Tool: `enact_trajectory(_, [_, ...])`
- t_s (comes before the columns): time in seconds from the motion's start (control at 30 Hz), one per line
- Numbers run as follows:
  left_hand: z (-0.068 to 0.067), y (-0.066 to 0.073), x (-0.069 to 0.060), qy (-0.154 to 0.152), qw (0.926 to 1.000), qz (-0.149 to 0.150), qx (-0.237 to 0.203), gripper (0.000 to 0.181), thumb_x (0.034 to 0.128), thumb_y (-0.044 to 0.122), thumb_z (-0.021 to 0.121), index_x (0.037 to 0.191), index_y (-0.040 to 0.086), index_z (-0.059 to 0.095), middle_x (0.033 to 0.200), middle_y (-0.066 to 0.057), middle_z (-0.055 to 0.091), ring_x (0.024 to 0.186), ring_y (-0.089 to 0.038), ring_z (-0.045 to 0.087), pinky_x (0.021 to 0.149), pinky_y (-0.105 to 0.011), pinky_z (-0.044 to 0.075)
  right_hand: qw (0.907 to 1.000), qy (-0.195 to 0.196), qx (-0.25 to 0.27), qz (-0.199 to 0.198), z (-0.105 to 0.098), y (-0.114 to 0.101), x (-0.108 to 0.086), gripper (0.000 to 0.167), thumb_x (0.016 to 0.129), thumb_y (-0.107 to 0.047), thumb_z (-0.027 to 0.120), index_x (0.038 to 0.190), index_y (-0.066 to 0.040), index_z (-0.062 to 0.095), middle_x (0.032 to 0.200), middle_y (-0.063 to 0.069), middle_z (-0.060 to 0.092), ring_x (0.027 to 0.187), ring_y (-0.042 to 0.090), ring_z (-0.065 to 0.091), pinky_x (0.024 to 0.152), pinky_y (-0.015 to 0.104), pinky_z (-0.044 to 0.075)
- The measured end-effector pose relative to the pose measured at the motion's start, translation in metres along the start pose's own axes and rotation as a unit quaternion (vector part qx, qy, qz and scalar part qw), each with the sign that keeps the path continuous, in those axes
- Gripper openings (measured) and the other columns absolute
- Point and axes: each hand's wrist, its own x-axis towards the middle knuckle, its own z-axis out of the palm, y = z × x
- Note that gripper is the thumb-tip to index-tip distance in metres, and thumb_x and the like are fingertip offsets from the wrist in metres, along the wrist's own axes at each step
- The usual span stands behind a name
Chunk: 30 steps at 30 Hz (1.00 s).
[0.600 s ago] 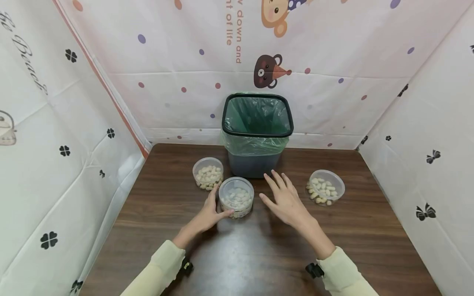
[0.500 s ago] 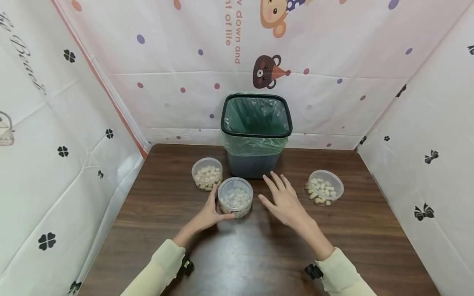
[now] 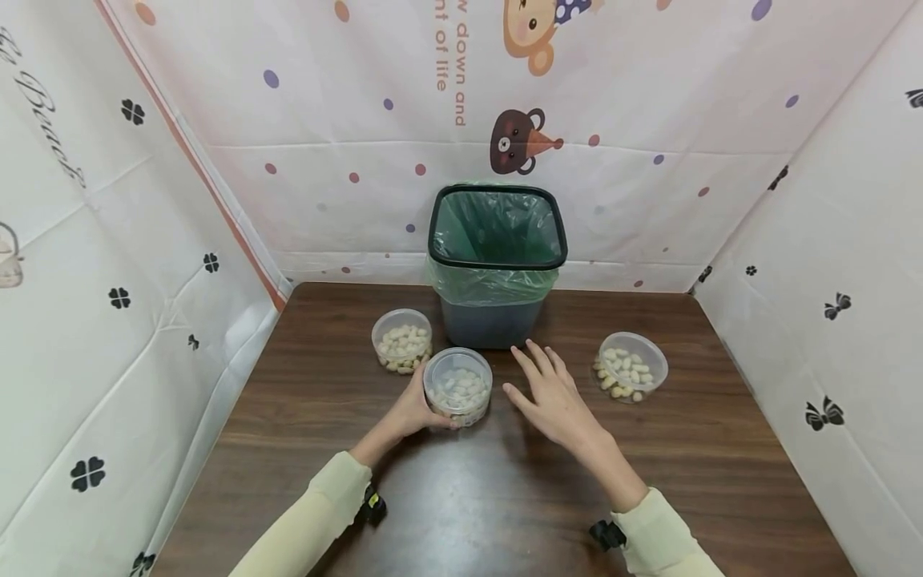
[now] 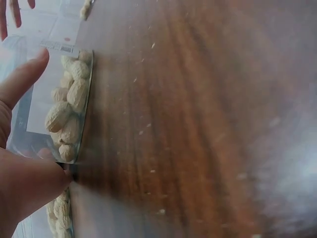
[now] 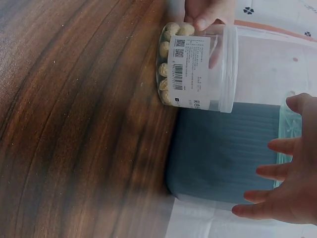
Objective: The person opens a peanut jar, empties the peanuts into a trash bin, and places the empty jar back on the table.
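A clear round plastic jar (image 3: 458,388) of unshelled peanuts stands on the table in front of the bin, with a clear lid on top. My left hand (image 3: 413,407) holds it from the left side, thumb at the front and fingers round the far side. In the right wrist view the same jar (image 5: 223,64) shows a white label with a barcode; the left wrist view shows the peanuts (image 4: 69,101) through its wall. My right hand (image 3: 557,403) hovers to the right of the jar, fingers spread, touching nothing.
A dark bin (image 3: 490,320) with a green liner stands behind the held jar. Another peanut jar (image 3: 402,340) is close at its left, and a third peanut jar (image 3: 630,365) stands to the right. Printed cloth (image 3: 346,216) surrounds the wooden table (image 3: 505,497).
My left thumb has come a little further round the jar's front, and the left wrist has shifted slightly right. The jar and my right hand have hardly moved.
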Motion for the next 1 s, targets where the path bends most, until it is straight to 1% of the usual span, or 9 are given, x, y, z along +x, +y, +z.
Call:
enact_trajectory(0.1, [-0.001, -0.005, 0.005, -0.008, 0.9994, 0.023, 0.022, 0.125, 0.0521, 0.0, 0.1, 0.156, 0.005, 0.029, 0.149, -0.024, 0.038, 0.135, -0.04, 0.041, 0.114, -0.058, 0.029, 1.0, 0.002, 0.002, -0.002, 0.0, 0.0, 0.0, 0.067, 0.105, -0.05, 0.049, 0.161, -0.017, 0.032, 0.167, 0.017, 0.02, 0.151, 0.048, 0.017, 0.114, 0.071, 0.023])
enact_trajectory(0.17, [-0.002, -0.005, 0.006, -0.007, 0.999, 0.023, 0.038, 0.123, 0.0508, 0.006, 0.102, 0.154, 0.01, 0.034, 0.148, -0.021, 0.036, 0.134, -0.037, 0.039, 0.113, -0.057, 0.03, 1.0, 0.002, 0.004, -0.003, -0.001, 0.0, 0.0, 0.067, 0.105, -0.05, 0.049, 0.16, -0.017, 0.032, 0.167, 0.017, 0.02, 0.151, 0.048, 0.017, 0.114, 0.071, 0.023])
enact_trajectory(0.27, [-0.001, -0.005, 0.006, -0.001, 0.9983, 0.008, 0.059, 0.125, 0.0504, 0.011, 0.103, 0.153, 0.009, 0.032, 0.153, -0.02, 0.029, 0.14, -0.036, 0.032, 0.116, -0.055, 0.027, 1.0, -0.001, 0.006, -0.003, -0.001, 0.0, -0.001, 0.067, 0.105, -0.052, 0.047, 0.16, -0.017, 0.032, 0.167, 0.017, 0.02, 0.151, 0.048, 0.017, 0.114, 0.071, 0.024])
enact_trajectory(0.37, [0.0, -0.005, 0.007, -0.005, 0.9983, 0.01, 0.057, 0.128, 0.0512, 0.011, 0.102, 0.153, 0.004, 0.025, 0.161, -0.023, 0.018, 0.147, -0.039, 0.023, 0.119, -0.056, 0.022, 1.0, -0.001, 0.008, -0.001, -0.002, 0.0, -0.001, 0.067, 0.105, -0.052, 0.047, 0.16, -0.017, 0.032, 0.167, 0.017, 0.02, 0.151, 0.048, 0.017, 0.114, 0.071, 0.024])
enact_trajectory(0.5, [0.003, -0.003, 0.007, -0.015, 0.9991, 0.004, 0.038, 0.127, 0.0525, 0.01, 0.101, 0.151, 0.003, 0.022, 0.156, -0.024, 0.029, 0.143, -0.039, 0.035, 0.117, -0.055, 0.026, 0.9999, 0.0, 0.01, 0.001, -0.001, -0.001, -0.001, 0.067, 0.105, -0.05, 0.049, 0.16, -0.017, 0.033, 0.167, 0.017, 0.02, 0.151, 0.048, 0.016, 0.113, 0.072, 0.025])
enact_trajectory(0.63, [0.005, 0.002, 0.006, -0.014, 0.9993, -0.009, 0.034, 0.124, 0.0528, 0.012, 0.102, 0.149, 0.007, 0.024, 0.146, -0.018, 0.04, 0.132, -0.033, 0.046, 0.113, -0.05, 0.034, 0.9999, 0.003, 0.014, 0.0, -0.001, -0.001, 0.0, 0.065, 0.105, -0.048, 0.051, 0.16, -0.017, 0.034, 0.167, 0.017, 0.021, 0.151, 0.048, 0.017, 0.113, 0.071, 0.026])
enact_trajectory(0.7, [0.005, 0.002, 0.007, -0.015, 0.9993, 0.007, 0.034, 0.127, 0.0523, 0.012, 0.102, 0.153, 0.008, 0.024, 0.148, -0.016, 0.04, 0.133, -0.032, 0.045, 0.113, -0.05, 0.033, 0.9998, 0.008, 0.016, -0.003, 0.0, -0.002, 0.0, 0.065, 0.104, -0.046, 0.052, 0.159, -0.017, 0.034, 0.166, 0.018, 0.021, 0.15, 0.048, 0.018, 0.112, 0.071, 0.027])
enact_trajectory(0.87, [0.005, 0.005, 0.012, -0.011, 0.9949, 0.093, 0.038, 0.127, 0.0488, 0.009, 0.103, 0.155, 0.015, 0.034, 0.148, -0.013, 0.044, 0.134, -0.035, 0.046, 0.111, -0.057, 0.034, 0.9991, 0.021, 0.037, -0.002, 0.002, -0.005, 0.001, 0.063, 0.105, -0.042, 0.054, 0.159, -0.017, 0.035, 0.166, 0.017, 0.024, 0.149, 0.047, 0.022, 0.111, 0.07, 0.03])
enact_trajectory(1.0, [0.006, 0.014, 0.013, 0.007, 0.9879, 0.131, 0.083, 0.124, 0.0499, 0.013, 0.103, 0.154, 0.014, 0.035, 0.149, -0.013, 0.044, 0.133, -0.034, 0.046, 0.109, -0.058, 0.037, 0.9973, 0.026, 0.069, 0.002, 0.006, -0.011, 0.002, 0.063, 0.104, -0.041, 0.054, 0.159, -0.018, 0.034, 0.166, 0.015, 0.023, 0.149, 0.046, 0.023, 0.111, 0.068, 0.032])
